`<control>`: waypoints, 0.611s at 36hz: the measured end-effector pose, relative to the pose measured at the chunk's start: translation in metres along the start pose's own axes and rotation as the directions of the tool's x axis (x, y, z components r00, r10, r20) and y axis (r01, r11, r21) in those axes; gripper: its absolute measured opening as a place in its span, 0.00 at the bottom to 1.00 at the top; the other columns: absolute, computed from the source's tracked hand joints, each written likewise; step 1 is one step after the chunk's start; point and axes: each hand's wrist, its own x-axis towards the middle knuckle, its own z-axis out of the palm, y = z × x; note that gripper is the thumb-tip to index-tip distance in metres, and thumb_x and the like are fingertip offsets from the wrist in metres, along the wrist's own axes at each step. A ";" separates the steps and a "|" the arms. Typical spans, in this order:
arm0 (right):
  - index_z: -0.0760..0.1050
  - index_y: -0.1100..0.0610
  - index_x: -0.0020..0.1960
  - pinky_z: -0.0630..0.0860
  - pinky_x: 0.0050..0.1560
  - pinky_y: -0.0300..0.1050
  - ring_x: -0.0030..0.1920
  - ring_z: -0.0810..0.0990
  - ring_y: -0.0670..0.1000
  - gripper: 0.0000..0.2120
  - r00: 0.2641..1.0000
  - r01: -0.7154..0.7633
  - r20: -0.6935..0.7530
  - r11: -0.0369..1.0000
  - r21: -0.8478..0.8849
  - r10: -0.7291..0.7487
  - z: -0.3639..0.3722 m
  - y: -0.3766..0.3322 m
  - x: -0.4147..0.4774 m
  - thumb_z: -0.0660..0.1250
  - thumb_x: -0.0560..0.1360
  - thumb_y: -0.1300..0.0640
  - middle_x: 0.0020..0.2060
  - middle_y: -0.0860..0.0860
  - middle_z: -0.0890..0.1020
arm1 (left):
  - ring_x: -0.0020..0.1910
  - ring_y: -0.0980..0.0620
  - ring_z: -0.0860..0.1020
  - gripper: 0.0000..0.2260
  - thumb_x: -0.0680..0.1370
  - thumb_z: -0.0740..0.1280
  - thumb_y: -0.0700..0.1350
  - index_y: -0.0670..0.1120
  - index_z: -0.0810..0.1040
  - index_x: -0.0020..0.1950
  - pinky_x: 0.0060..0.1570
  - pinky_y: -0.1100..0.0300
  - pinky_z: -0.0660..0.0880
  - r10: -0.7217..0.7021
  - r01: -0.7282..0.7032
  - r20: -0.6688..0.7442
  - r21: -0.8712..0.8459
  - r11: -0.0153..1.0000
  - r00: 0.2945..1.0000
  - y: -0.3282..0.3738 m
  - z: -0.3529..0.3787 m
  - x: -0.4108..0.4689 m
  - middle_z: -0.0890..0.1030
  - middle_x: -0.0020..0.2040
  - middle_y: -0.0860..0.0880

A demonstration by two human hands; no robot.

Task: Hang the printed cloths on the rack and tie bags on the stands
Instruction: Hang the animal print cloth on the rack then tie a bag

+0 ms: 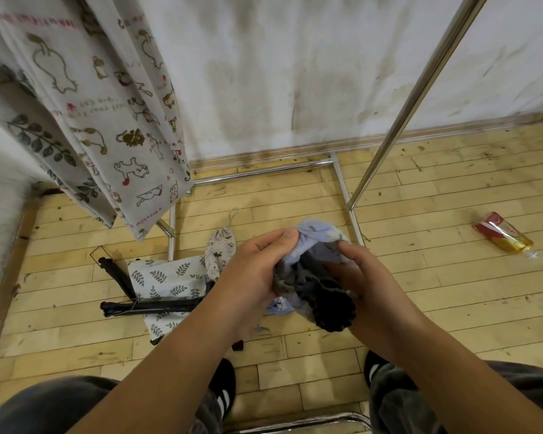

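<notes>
Both my hands hold a pale blue printed bag (317,242) in front of me, above the floor. My left hand (257,270) pinches its upper left edge with thumb and fingers. My right hand (367,277) grips its right side, and a dark round stand end (333,308) pokes out of the bag's mouth. Printed cloths (107,120) with animals and leaves hang from the rack at the upper left. On the floor lie a leaf-print bag (166,277), a small animal-print drawstring bag (220,249) and black folded stands (145,306).
The metal rack's base bars (264,173) and slanted upright pole (414,101) stand against a stained white wall. A red and yellow wrapper (503,236) lies on the wooden floor at the right. My shoes and a chrome bar (295,422) are at the bottom.
</notes>
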 end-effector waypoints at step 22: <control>0.79 0.48 0.62 0.83 0.41 0.42 0.45 0.88 0.48 0.32 0.992 0.088 0.088 0.996 0.021 -0.089 -0.001 0.003 -0.003 0.46 0.77 0.31 0.48 0.51 0.89 | 0.57 0.52 0.85 0.18 0.81 0.66 0.33 0.53 0.83 0.63 0.61 0.48 0.81 -0.025 -0.039 0.156 0.397 0.917 0.987 0.011 0.005 -0.011 0.87 0.56 0.51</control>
